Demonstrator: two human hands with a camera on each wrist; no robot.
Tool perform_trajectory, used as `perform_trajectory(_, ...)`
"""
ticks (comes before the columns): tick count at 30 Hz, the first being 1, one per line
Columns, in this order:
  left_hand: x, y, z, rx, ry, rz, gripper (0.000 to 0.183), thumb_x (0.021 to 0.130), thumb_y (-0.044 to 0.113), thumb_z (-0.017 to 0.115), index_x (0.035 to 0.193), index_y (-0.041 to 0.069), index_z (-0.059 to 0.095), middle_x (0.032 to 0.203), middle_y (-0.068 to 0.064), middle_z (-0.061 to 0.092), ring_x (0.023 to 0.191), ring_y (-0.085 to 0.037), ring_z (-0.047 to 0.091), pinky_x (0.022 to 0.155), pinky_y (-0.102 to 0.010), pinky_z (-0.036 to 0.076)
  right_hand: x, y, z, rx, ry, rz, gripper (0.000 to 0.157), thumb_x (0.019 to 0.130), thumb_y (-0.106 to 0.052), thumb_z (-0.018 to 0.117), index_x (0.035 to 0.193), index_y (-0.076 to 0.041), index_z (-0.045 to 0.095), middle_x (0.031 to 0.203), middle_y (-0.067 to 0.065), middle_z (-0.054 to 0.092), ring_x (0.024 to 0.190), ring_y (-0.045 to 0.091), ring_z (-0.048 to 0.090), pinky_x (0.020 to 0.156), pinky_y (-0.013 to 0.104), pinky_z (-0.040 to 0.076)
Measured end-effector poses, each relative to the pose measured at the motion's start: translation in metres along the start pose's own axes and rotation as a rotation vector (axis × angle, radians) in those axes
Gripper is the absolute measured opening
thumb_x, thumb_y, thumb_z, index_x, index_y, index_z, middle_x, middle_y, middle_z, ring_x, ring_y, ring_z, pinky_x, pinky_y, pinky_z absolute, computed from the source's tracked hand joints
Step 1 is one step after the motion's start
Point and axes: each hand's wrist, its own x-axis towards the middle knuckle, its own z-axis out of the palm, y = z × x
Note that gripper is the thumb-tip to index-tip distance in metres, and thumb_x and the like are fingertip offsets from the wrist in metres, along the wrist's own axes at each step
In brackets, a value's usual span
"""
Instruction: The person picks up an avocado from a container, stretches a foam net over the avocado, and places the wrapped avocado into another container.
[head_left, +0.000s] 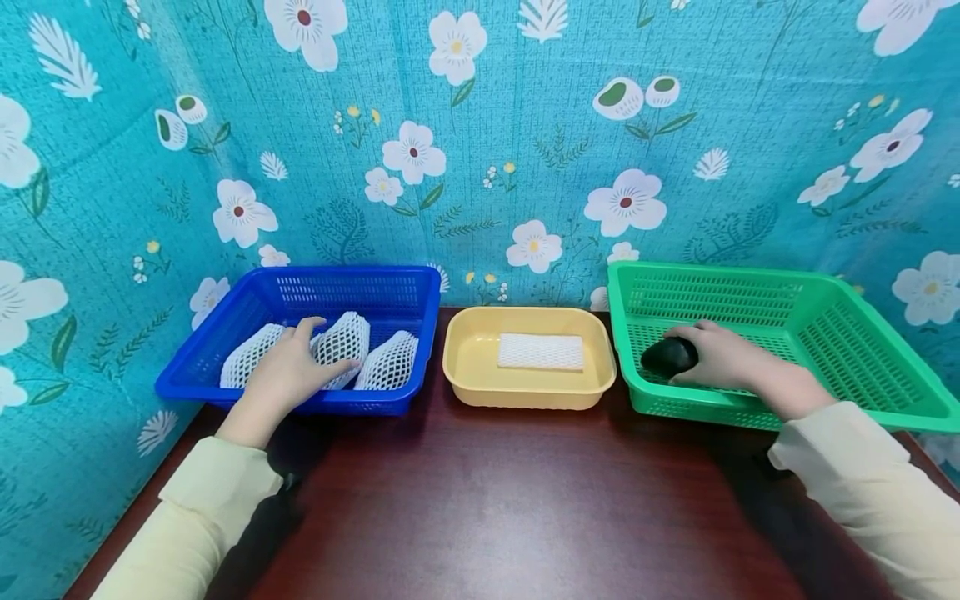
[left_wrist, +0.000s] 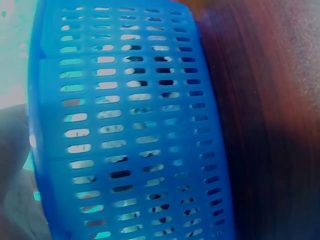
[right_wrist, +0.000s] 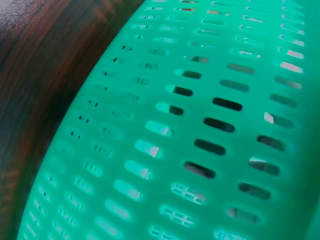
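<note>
In the head view my left hand [head_left: 288, 367] is over the front of the blue basket [head_left: 432, 333], thumb and forefinger spread apart. The middle white foam net [head_left: 347, 337] stands in the gap between them. Another foam net [head_left: 251, 354] lies partly behind that hand, and a third foam net [head_left: 390, 360] leans to the right. All three look bulged, with dark showing through the mesh. At the green basket [head_left: 750, 408], my right hand [head_left: 723, 358] grips a glossy black egg-shaped thing [head_left: 669, 357] inside its left end. Basket walls mostly hide both hands in the wrist views.
Between the baskets stands a yellow tray [head_left: 455, 358] with one flat white foam net [head_left: 540, 352] in it. All three containers are at the back of the dark wooden table [head_left: 525, 500]. A flowered blue curtain [head_left: 487, 167] hangs close behind them.
</note>
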Motion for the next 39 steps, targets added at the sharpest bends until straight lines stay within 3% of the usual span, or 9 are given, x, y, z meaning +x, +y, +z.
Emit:
perform_trajectory(12,-0.003,0.003,-0.007,-0.007,0.022,0.031,0.088,0.094,0.053,0.069,0.157,0.004,0.033,0.154,-0.038,0.032,0.139,-0.060,0.030,0.102,-0.076,0.032,-0.016,-0.003,-0.012,-0.011,0.048,0.006,0.076,0.084,-0.032,0.085,0.141,0.005,0.052,0.122,0.036,0.055,0.099,0.047,0.061,0.070,0.053,0.054)
perform_trajectory(21,-0.008,0.011,-0.012,-0.039,0.077,0.091,0.080,0.097,0.051,0.066,0.155,0.004,0.039,0.149,-0.035,0.040,0.132,-0.055,0.043,0.100,-0.072,0.040,-0.030,-0.010,-0.022,-0.023,0.099,-0.023,0.077,0.085,-0.032,0.084,0.144,0.004,0.050,0.130,0.037,0.053,0.101,0.046,0.062,0.068,0.050,0.053)
perform_trajectory(39,-0.013,0.035,-0.011,-0.083,0.140,0.176,0.069,0.100,0.050,0.062,0.150,0.006,0.048,0.142,-0.025,0.055,0.125,-0.046,0.054,0.097,-0.065,0.047,-0.063,-0.046,-0.033,-0.059,0.255,-0.076,0.073,0.082,-0.033,0.087,0.142,-0.005,0.055,0.124,0.025,0.059,0.096,0.039,0.063,0.065,0.048,0.056)
